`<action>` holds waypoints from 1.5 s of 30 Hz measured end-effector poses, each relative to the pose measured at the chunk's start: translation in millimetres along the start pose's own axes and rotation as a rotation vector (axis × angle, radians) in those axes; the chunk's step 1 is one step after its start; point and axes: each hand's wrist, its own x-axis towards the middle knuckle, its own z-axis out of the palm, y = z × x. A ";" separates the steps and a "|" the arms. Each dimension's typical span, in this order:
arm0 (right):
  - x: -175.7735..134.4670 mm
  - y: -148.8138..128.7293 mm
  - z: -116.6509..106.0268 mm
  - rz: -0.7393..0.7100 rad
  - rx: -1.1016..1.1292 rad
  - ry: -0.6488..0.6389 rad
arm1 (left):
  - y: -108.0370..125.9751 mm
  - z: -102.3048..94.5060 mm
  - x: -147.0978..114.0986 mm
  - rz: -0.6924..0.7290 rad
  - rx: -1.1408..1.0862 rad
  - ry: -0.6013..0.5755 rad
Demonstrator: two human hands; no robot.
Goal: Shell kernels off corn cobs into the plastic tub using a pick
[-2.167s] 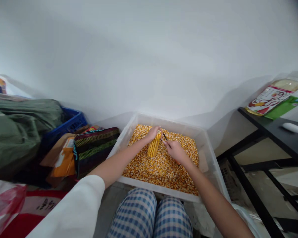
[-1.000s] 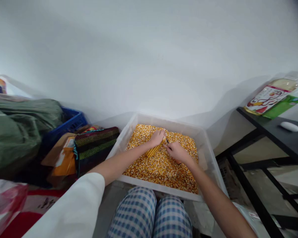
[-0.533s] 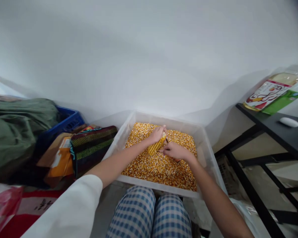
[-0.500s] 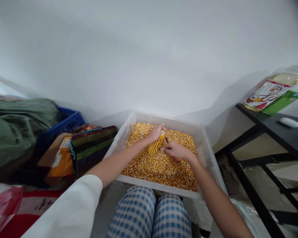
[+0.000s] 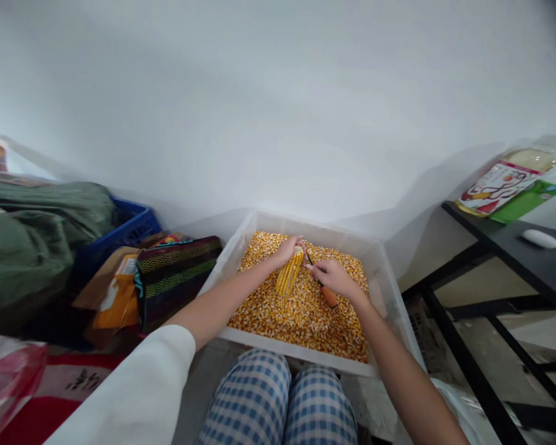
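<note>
A clear plastic tub [image 5: 389, 281] in front of my knees is filled with loose yellow corn kernels [image 5: 301, 315]. My left hand [image 5: 286, 248] grips the top end of a yellow corn cob [image 5: 288, 275], which stands tilted with its lower end in the kernels. My right hand [image 5: 332, 276] holds a small tool with an orange handle [image 5: 327, 295]; its dark tip touches the cob near the top.
To the left lie a dark mesh bag [image 5: 176, 275], orange packets [image 5: 115, 296], a blue crate [image 5: 125, 232] and a green cloth bundle [image 5: 32, 241]. A black table [image 5: 514, 247] on the right carries a bottle [image 5: 505, 179] and a white mouse [image 5: 540, 238]. A white wall rises behind.
The cob has been lowered and raised again, now more upright. My right hand has drawn slightly back, showing the tool's orange handle. The camera view shifted a little.
</note>
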 end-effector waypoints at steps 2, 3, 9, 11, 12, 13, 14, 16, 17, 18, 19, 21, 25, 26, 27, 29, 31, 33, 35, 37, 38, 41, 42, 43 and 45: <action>-0.2 -2.7 3.9 -0.026 -0.027 -0.012 | 0.5 0.2 -0.1 0.020 0.013 -0.001; -0.1 -3.7 6.1 -0.027 -0.044 0.002 | 0.8 0.3 -0.3 0.026 0.015 0.002; 0.5 -3.6 11.0 -0.002 -0.096 0.090 | 1.8 -0.8 0.6 0.020 0.003 0.028; 0.4 -3.4 11.1 -0.003 -0.105 0.097 | 1.5 -1.2 2.1 0.011 0.003 0.025; 0.3 -3.6 11.1 -0.004 -0.106 0.100 | 1.3 -1.4 2.8 0.008 0.007 0.025; 0.1 -4.0 11.2 -0.005 -0.105 0.105 | 1.3 -1.6 3.2 0.006 0.014 0.028; -0.1 -4.5 11.2 -0.004 -0.102 0.111 | 1.3 -1.8 3.4 0.008 0.022 0.035; -0.3 -5.4 11.0 -0.001 -0.097 0.118 | 1.6 -2.1 3.1 0.017 0.034 0.048; -0.4 -5.8 10.8 0.001 -0.097 0.119 | 1.8 -2.2 2.7 0.026 0.039 0.051; -0.3 -6.1 10.8 0.004 -0.099 0.119 | 2.0 -2.3 2.2 0.035 0.047 0.053; -0.1 -6.2 10.8 0.010 -0.103 0.117 | 2.1 -2.5 1.9 0.042 0.058 0.053; 0.5 -6.5 11.9 0.029 -0.111 0.111 | 1.7 -2.7 1.7 0.047 0.093 0.056; 2.2 -9.1 18.4 0.095 -0.125 0.115 | -3.0 -3.2 4.3 0.072 0.203 0.105; 2.4 -10.3 20.6 0.115 -0.129 0.120 | -5.0 -3.3 5.5 0.087 0.245 0.132; 2.6 -11.7 22.7 0.135 -0.136 0.128 | -7.0 -3.4 6.6 0.100 0.292 0.162; 2.6 -14.3 26.6 0.170 -0.162 0.145 | -10.8 -3.1 8.5 0.122 0.385 0.223; 2.0 -16.5 29.6 0.193 -0.196 0.163 | -13.4 -2.2 9.2 0.132 0.453 0.259; 1.0 -18.2 31.6 0.204 -0.231 0.178 | -14.3 -0.6 8.6 0.142 0.499 0.263; 0.3 -19.6 32.3 0.203 -0.258 0.184 | -14.0 1.4 7.4 0.144 0.522 0.257; 0.5 -20.2 30.9 0.208 -0.271 0.185 | -13.5 3.6 6.6 0.133 0.529 0.258; 0.9 -20.1 29.2 0.214 -0.268 0.178 | -13.6 4.6 6.5 0.126 0.530 0.259; 2.4 -17.2 19.8 0.228 -0.207 0.100 | -15.4 7.1 7.5 0.117 0.541 0.235; 2.6 -15.3 15.7 0.226 -0.171 0.061 | -16.2 7.7 7.9 0.127 0.550 0.213; 2.5 -13.0 11.6 0.220 -0.133 0.024 | -17.0 8.3 7.9 0.141 0.560 0.189; 1.4 -7.6 4.6 0.203 -0.056 -0.033 | -18.1 9.8 6.4 0.182 0.584 0.140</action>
